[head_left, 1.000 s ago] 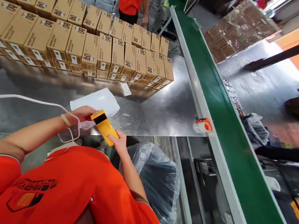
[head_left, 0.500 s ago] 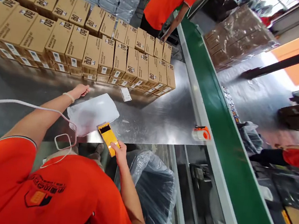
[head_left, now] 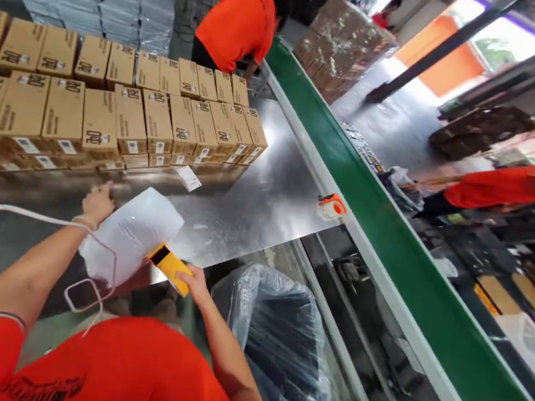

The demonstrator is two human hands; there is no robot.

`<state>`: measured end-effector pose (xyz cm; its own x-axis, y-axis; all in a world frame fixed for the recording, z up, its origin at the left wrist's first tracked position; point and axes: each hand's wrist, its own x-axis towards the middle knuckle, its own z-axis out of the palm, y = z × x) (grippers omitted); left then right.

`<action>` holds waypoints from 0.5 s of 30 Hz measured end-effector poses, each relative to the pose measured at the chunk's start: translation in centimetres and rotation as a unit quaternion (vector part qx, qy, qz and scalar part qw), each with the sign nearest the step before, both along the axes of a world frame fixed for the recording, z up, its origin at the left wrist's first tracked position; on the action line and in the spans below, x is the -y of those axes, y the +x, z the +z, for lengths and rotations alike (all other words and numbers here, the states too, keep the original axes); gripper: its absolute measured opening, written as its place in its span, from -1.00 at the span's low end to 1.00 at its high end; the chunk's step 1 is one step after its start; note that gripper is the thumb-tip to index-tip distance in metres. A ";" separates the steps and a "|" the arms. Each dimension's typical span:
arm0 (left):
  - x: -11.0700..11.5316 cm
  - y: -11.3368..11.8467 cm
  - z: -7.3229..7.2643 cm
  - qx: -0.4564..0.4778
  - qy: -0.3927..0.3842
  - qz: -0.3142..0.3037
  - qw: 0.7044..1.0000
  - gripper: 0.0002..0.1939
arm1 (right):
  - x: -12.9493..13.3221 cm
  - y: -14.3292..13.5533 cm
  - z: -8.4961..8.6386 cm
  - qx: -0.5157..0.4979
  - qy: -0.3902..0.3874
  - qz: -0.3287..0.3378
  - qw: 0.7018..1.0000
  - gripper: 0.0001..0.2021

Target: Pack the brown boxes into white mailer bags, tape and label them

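My right hand (head_left: 196, 285) grips a flat yellow handheld device (head_left: 171, 267) with a dark screen, at the near right corner of a white plastic bag (head_left: 130, 234). The bag lies plump on the metal table. Beside its left edge, my left hand (head_left: 97, 204) is on or just above the tabletop, fingers apart and holding nothing that I can see. A white cable (head_left: 21, 212) passes in front of the left forearm and the bag. Beyond the bag lies a small white card or label (head_left: 188, 178).
Rows of brown cartons (head_left: 130, 118) line the table's far side. A green conveyor belt (head_left: 373, 228) runs along the right, with an orange tape dispenser (head_left: 331, 206) by its frame. A plastic-lined bin (head_left: 277, 341) stands below the table edge. A co-worker (head_left: 237, 24) bends beyond the cartons.
The view has swung to the right. My left hand's fingers have spread from a closed pose. My right hand still holds the yellow device beside the bag. The co-worker bends lower.
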<state>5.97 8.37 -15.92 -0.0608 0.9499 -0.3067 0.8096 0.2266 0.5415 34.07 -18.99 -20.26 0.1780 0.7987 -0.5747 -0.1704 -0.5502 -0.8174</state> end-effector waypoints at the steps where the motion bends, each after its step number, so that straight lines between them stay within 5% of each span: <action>1: -0.1 0.3 0.1 -0.055 0.013 -0.027 0.998 -0.59 | -0.1 0.0 -0.2 -0.001 0.004 -0.002 1.000 -0.43; 5: 1.1 1.7 -1.0 -0.112 -0.064 -0.128 0.983 -0.53 | 0.3 -0.2 -1.1 -0.034 0.018 0.003 0.999 -0.51; 10: 2.0 2.0 -3.1 -0.117 -0.085 -0.125 0.982 -0.39 | 3.8 0.8 -3.6 -0.027 0.018 0.007 0.999 -0.49; 15: 0.6 1.0 -3.4 -0.104 -0.088 -0.122 0.983 -0.40 | 5.6 0.9 -6.0 -0.034 -0.019 -0.020 0.999 -0.51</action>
